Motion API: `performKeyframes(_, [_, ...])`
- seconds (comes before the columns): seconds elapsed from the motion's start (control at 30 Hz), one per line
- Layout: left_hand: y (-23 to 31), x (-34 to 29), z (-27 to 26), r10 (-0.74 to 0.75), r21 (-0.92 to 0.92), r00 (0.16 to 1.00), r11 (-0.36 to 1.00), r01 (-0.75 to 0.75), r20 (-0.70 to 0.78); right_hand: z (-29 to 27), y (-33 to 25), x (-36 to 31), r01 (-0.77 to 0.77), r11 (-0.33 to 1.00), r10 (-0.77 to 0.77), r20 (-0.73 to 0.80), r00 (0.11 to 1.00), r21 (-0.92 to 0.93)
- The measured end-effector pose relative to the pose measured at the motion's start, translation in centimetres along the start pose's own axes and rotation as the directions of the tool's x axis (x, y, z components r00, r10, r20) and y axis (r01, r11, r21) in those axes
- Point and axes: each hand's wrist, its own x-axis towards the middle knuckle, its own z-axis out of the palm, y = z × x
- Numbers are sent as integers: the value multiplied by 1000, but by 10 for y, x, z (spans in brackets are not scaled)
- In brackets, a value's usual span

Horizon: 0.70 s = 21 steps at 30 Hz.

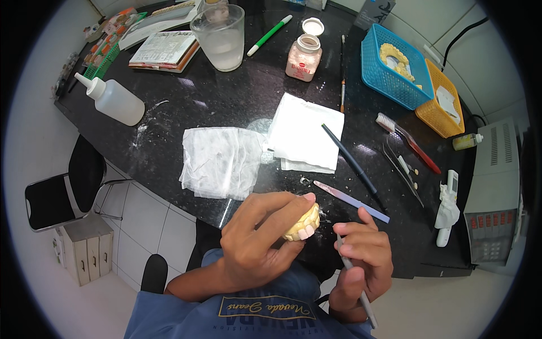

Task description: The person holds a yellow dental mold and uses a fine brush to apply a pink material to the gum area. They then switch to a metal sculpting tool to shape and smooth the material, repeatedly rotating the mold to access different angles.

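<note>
My left hand (257, 231) is closed around a yellow plaster dental cast (303, 222), held up just past the table's front edge. Two or so pale pinkish teeth (306, 232) stand out on the cast's near side; my fingers cover much of the rest. To the right, my right hand (361, 265) grips a slim grey pen-like hand tool (361, 291), its narrow end pointing up toward the cast but apart from it. The exact tip is hard to make out. Just beyond the hands lies a lilac nail-file-like strip (353, 201).
Beyond lie folded white tissues (305, 133), a crumpled cloth (220, 161), a dark brush (355, 166), tweezers (403, 172) and a toothbrush (409, 141). Farther back stand an open powder jar (304, 59), a glass of liquid (220, 42), a squeeze bottle (116, 101) and a blue basket (389, 76).
</note>
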Motion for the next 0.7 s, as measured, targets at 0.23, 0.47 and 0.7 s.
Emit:
performKeyframes(0.23, [-1,1,1,-6,-25,1000,1000,6,11,13,5,-5,46,998,-37,-186,982,49])
performKeyframes(0.47, [-2,0,-1,32,4,997,999,-32,70,10,-3,6,74,997,-73,-21,997,29])
performKeyframes(0.7, [-5,0,-1,69,4,996,998,-69,57,6,-2,7,68,998,-69,90,994,20])
